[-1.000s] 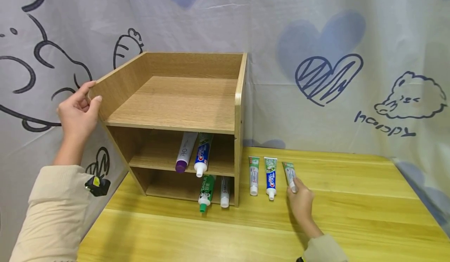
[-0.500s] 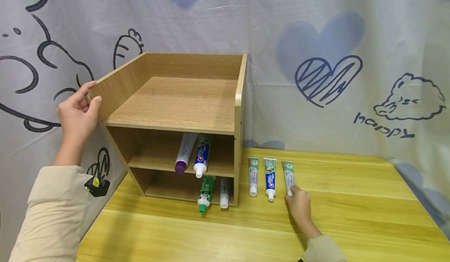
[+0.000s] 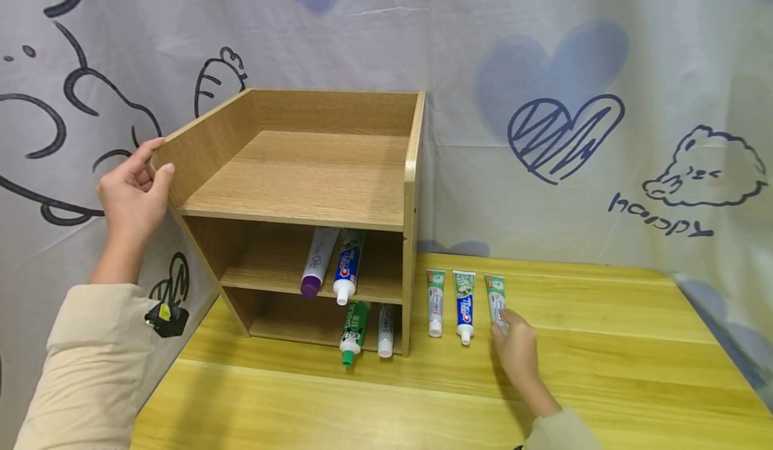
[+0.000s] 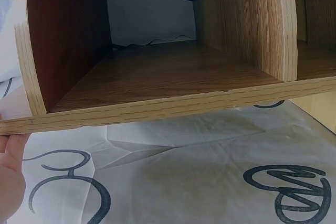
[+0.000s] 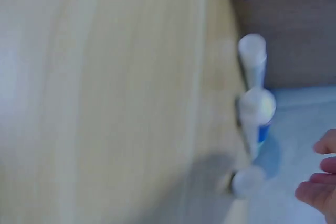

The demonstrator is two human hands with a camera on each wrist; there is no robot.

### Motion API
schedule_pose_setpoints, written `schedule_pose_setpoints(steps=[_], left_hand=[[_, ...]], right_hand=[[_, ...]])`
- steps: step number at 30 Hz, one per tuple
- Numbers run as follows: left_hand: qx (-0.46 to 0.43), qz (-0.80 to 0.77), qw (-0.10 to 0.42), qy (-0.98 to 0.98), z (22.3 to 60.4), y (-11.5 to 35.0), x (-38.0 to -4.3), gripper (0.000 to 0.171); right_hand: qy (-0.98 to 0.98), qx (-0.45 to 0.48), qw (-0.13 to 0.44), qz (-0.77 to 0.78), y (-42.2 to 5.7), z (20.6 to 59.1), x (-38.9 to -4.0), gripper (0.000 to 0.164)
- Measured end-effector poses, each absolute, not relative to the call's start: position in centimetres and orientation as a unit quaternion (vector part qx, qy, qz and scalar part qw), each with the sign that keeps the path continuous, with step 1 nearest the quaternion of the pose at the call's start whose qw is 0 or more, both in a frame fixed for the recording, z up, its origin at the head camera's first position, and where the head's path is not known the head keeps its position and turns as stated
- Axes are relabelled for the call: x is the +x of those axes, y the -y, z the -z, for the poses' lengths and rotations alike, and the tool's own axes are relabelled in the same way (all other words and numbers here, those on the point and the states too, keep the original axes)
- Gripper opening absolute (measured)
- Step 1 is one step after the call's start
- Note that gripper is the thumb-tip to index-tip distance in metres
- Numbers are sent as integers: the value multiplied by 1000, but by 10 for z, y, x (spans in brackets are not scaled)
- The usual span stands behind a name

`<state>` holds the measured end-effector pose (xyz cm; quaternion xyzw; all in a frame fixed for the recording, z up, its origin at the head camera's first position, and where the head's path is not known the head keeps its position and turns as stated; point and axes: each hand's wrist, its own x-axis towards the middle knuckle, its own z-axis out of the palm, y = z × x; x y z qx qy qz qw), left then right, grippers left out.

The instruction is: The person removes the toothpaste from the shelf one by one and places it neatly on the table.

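In the head view my left hand (image 3: 134,192) grips the left side panel of a wooden desktop shelf (image 3: 302,175), its thumb on the near edge. My right hand (image 3: 518,353) is over the lower end of a green-and-white toothpaste tube (image 3: 496,294) lying on the table. In the right wrist view the loosely bent fingers (image 5: 320,190) stand apart from that tube's white cap (image 5: 248,181). Left of it lie a blue-and-green Crest toothpaste tube (image 3: 464,306) and another green-and-white tube (image 3: 435,302), roughly parallel, caps toward me.
On the middle shelf lie a purple-capped tube (image 3: 320,262) and a Crest tube (image 3: 348,265). The lower compartment holds a green Darlie tube (image 3: 353,329) and a white-capped tube (image 3: 386,329). A printed curtain (image 3: 543,222) hangs behind the yellow wooden table (image 3: 634,369).
The rightmost tube, tilted under my right hand a second ago, now lies straighter beside the others. My right hand shifted down, then slightly up again. The left hand stays put.
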<state>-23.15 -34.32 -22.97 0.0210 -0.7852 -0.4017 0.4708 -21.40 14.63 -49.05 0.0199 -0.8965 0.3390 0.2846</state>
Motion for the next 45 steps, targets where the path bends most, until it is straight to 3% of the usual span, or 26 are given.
schedule_pose_setpoints(steps=[4,7,22,31,45], left_hand=[[19,408,473,781,228,342,-232,32],[23,412,469,781,228,342,-232,32],[29,428,462,776,227,341,-230,33],[33,432,458,776,228,341,-229,33],[25,425,457,781,228,340,-230,33]], right_hand=[[848,54,378,-369,-133,478,-205,23],[822,68,404,-396,-122,469,-197,24],[762,103,410,-490,-64,447,-157,35],[727,147,461,-488,-36,443,-150,41],[705,177,450,-518,14,431,-140,42]])
